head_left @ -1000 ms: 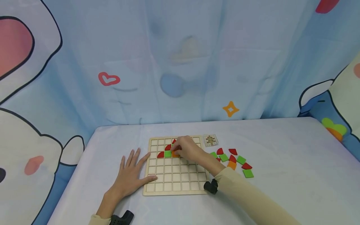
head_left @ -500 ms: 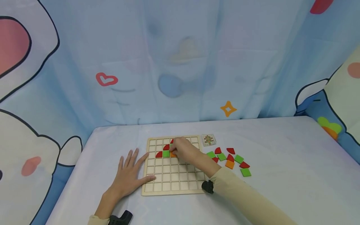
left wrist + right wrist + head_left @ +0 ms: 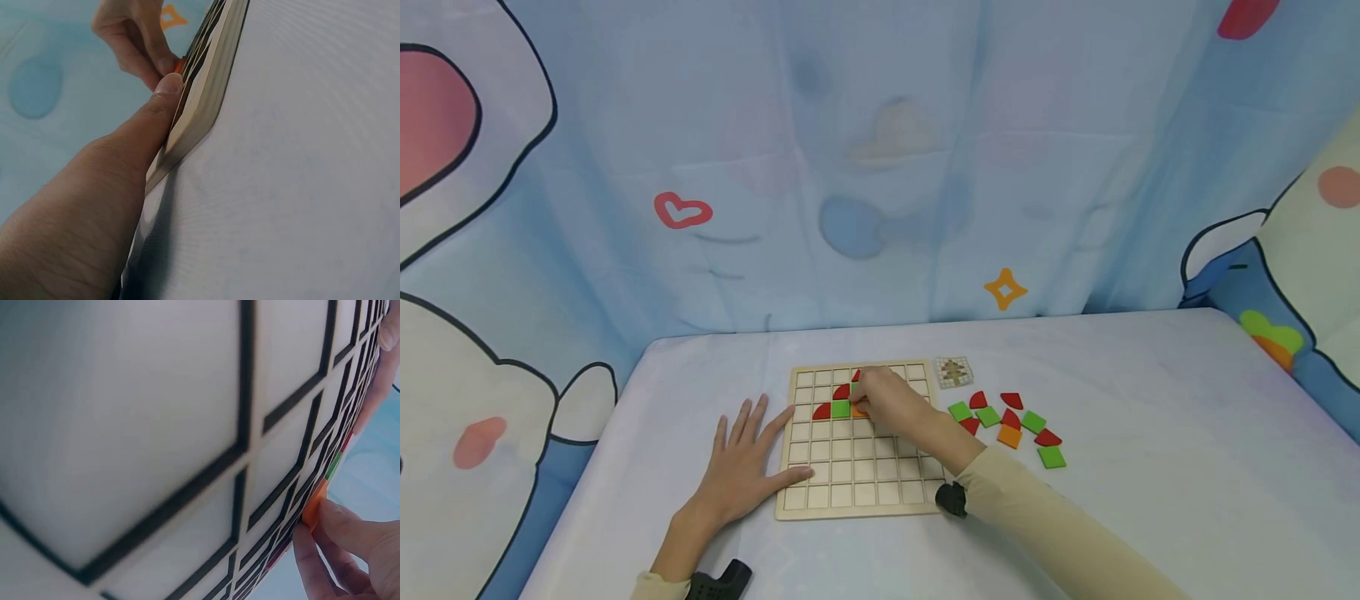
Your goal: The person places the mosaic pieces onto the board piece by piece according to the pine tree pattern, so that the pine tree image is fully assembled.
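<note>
A wooden grid board (image 3: 850, 512) lies on the table, bearing several flat coloured tiles. With thumb and fingertips, my right hand (image 3: 891, 404) pinches an orange tile (image 3: 312, 511) at the board's upper middle; the hand covers part of the tiles there. Just left of it a green square tile (image 3: 840, 409) and a red quarter-round tile (image 3: 822, 411) fill neighbouring cells, with another red tile (image 3: 842, 392) one row above. My left hand (image 3: 739, 477) rests with fingers spread along the left edge, its thumb on the frame, as the left wrist view shows.
To the right of the board lie loose tiles: several green squares (image 3: 1052, 457), red quarter-rounds (image 3: 1011, 401) and an orange square (image 3: 1009, 436). A small pattern card (image 3: 954, 372) sits by the board's upper right corner. Behind the white table (image 3: 1150, 450) hangs a printed blue curtain (image 3: 760, 167).
The whole head view has shifted slightly left. Both hands keep nearly the same places on the board, the right one still at the orange tile.
</note>
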Demonstrator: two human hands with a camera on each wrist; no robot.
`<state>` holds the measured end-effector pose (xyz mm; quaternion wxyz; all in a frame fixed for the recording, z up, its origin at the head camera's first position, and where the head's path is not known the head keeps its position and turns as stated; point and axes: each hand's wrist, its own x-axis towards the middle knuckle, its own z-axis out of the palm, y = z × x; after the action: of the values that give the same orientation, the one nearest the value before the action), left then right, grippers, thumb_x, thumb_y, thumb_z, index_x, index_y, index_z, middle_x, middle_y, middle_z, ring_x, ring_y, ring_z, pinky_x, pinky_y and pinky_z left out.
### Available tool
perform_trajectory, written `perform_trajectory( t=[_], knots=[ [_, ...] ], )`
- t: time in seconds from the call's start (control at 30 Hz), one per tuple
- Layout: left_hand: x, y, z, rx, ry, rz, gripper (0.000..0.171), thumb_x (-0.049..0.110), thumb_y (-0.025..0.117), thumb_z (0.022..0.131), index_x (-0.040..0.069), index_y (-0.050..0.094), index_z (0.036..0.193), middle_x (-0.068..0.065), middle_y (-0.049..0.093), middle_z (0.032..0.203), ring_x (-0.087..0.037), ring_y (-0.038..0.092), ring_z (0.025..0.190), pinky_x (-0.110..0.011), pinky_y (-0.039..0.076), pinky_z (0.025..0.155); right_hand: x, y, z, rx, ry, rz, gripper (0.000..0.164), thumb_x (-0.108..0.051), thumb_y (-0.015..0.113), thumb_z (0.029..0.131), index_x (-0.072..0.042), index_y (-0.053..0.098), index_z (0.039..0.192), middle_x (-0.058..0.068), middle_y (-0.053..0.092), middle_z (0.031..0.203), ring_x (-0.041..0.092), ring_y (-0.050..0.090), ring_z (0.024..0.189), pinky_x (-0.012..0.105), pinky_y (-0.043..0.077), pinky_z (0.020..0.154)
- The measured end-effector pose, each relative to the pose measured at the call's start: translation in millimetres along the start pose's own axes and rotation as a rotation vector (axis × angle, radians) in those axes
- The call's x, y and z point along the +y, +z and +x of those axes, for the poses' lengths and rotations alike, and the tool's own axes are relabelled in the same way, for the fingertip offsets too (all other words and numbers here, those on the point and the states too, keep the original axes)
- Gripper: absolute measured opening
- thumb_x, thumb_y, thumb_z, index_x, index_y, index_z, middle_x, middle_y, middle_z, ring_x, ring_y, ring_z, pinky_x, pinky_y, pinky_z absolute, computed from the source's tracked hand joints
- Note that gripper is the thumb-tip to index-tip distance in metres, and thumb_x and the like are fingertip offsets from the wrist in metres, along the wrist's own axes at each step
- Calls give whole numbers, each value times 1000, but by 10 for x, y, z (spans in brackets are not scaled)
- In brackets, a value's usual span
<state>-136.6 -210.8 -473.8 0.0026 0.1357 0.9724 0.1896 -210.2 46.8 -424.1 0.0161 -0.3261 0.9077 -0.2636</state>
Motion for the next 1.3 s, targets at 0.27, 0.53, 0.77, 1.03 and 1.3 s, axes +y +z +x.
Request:
perform_trajectory(
  t=[0.27,0.53,0.77,1.03,1.3],
  knots=[
    [-16,20,13,-8,0,-1,94,71,65,90,24,36,165,-20,17,173,-44,7,160,-71,1,123,-16,-10,-14,13,-13,-25,16,13,73,90,6,81,103,16,69,91,29,69,90,27,60,73],
    [-19,29,14,-7,-2,-18,95,71,66,89,24,35,166,-20,16,173,-44,6,160,-70,0,123,-22,-1,-8,13,9,-37,15,13,72,92,6,81,100,17,70,93,31,70,92,31,62,76],
    [-21,25,-13,11,9,-15,94,70,67,89,22,38,164,-22,19,172,-46,9,159,-71,1,123,-10,3,-55,7,35,32,14,10,72,93,6,81,103,16,71,96,30,69,93,32,60,75],
    [-30,34,-11,14,7,-13,94,71,66,88,22,39,164,-22,21,171,-46,10,159,-72,2,122,87,-87,-252,43,-15,133,18,9,65,96,4,80,105,13,77,104,22,72,92,27,59,77],
    [-19,36,-5,11,8,-27,94,71,66,89,23,38,164,-21,21,172,-46,10,159,-72,2,122,240,-360,-681,77,37,133,18,5,67,95,-3,80,102,3,71,98,18,67,92,30,59,81]
  ],
)
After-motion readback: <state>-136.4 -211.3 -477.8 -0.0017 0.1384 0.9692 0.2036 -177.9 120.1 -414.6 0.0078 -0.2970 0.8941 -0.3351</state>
